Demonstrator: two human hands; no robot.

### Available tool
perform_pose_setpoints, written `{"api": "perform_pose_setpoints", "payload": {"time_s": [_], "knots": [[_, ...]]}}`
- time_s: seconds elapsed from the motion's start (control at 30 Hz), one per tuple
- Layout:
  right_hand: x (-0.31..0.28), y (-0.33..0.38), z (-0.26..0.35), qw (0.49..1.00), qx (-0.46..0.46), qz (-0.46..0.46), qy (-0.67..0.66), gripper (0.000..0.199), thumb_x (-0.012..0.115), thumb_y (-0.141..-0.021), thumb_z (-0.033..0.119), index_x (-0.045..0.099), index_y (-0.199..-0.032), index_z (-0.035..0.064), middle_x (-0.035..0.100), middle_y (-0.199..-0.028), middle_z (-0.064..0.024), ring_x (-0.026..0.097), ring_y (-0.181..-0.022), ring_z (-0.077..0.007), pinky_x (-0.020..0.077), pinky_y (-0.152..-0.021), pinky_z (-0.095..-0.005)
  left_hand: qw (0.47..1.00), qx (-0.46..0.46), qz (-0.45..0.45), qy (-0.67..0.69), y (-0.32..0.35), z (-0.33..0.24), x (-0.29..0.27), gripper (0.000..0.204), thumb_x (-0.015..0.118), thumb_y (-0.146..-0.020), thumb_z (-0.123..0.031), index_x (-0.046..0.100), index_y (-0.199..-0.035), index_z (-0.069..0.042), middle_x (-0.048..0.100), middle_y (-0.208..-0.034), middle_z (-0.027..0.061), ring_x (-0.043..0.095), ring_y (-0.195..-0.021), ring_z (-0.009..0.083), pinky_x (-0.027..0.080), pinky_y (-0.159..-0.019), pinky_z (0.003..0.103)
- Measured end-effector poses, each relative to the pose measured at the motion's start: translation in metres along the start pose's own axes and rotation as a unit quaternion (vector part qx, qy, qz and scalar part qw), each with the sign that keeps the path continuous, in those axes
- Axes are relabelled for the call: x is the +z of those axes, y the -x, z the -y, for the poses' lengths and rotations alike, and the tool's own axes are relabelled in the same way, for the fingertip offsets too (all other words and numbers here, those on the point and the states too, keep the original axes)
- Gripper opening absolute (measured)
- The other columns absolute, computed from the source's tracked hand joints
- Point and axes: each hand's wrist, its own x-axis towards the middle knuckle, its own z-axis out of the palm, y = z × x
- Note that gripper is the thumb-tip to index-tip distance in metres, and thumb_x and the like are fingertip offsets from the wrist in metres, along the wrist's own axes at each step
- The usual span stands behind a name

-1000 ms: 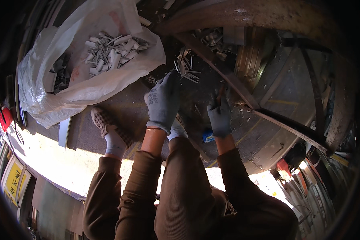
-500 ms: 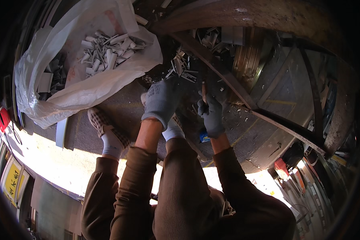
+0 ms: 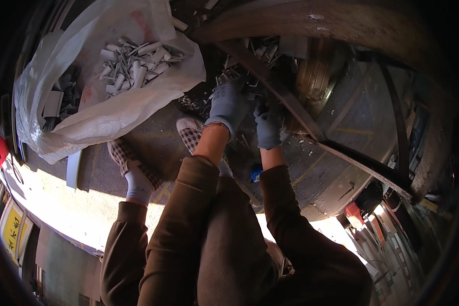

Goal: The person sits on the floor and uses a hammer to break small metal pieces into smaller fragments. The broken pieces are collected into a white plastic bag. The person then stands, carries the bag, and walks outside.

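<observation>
Near the upper middle of the frame, two gloved hands are seen reaching down into a scatter of small pale metal offcuts (image 3: 228, 76) lying on a dark floor. The left hand (image 3: 228, 104), in a grey-blue glove, is laid palm-down over the pieces with its fingers curled; whether anything is pinched beneath them cannot be told. The right hand (image 3: 268, 125), just beside it, appears closed around something small and dark, though the object is too shadowed to be named. At upper left, a large white sack (image 3: 112, 112) is spread open, and a heap of similar pale pieces (image 3: 135, 64) is held inside it.

The step in hand is judged to be the gathering of loose pieces from the floor. The next move would call for a firm grasp on a handful and a carry leftward to the sack's mouth.

A slanting dark metal bar (image 3: 290, 109) crosses behind the hands. Checked slippers (image 3: 191, 135) are visible below; the fingertips are lost in shadow.
</observation>
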Motion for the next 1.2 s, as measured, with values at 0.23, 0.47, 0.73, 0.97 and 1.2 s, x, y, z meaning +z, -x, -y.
{"api": "perform_pose_setpoints", "payload": {"time_s": [0.23,0.47,0.73,0.97,1.2], "knots": [[0.005,0.060,0.079,0.959,0.257,0.081,-0.085,0.045,0.061,-0.103,0.039,0.063,-0.124,-0.0012,0.057,-0.076,0.0008,0.047,-0.061,-0.0050,0.0357,-0.054,-0.0224,0.992,-0.039,0.093,-0.076,0.047,-0.006,-0.051,0.027,0.063,-0.088,-0.020,0.074,-0.111,-0.009,0.070,-0.093,0.0237,0.068,-0.091,0.0437,0.055,-0.078,0.049],[-0.003,0.093,0.112,0.972,0.229,0.039,0.024,0.042,0.051,-0.108,0.039,0.064,-0.127,0.0038,0.055,-0.075,0.0027,0.045,-0.059,-0.0059,0.0344,-0.055,-0.0228,0.998,-0.053,-0.015,-0.044,0.096,-0.009,-0.063,0.030,0.061,-0.094,-0.012,0.070,-0.123,-0.009,0.071,-0.099,0.0227,0.068,-0.087,0.0420,0.054,-0.076,0.046],[0.002,0.058,0.066,0.984,0.032,0.112,0.138,0.029,0.049,-0.107,0.014,0.064,-0.129,0.0024,0.055,-0.073,0.0015,0.044,-0.058,-0.0055,0.0342,-0.052,-0.0223,0.997,-0.051,-0.057,-0.020,0.060,0.013,-0.047,0.029,0.059,-0.097,-0.016,0.069,-0.123,-0.007,0.071,-0.106,0.0232,0.068,-0.101,0.0411,0.055,-0.083,0.044],[0.006,0.096,0.114,0.956,0.291,0.038,0.013,0.028,0.061,-0.103,0.029,0.069,-0.107,0.0022,0.059,-0.071,-0.0008,0.052,-0.055,-0.0064,0.0386,-0.049,-0.0233,0.985,-0.105,0.083,-0.110,0.094,-0.002,-0.062,0.032,0.053,-0.098,-0.020,0.066,-0.125,-0.009,0.071,-0.113,0.0203,0.067,-0.104,0.0416,0.053,-0.086,0.049],[0.006,0.071,0.111,0.981,0.190,0.017,-0.022,0.024,0.059,-0.105,0.025,0.070,-0.114,0.0063,0.051,-0.070,0.0021,0.046,-0.056,-0.0054,0.0322,-0.049,-0.0241,0.992,-0.058,-0.088,-0.065,0.064,-0.001,-0.036,0.030,0.055,-0.096,-0.014,0.065,-0.124,-0.006,0.071,-0.109,0.0198,0.068,-0.099,0.0415,0.054,-0.080,0.049]]}}
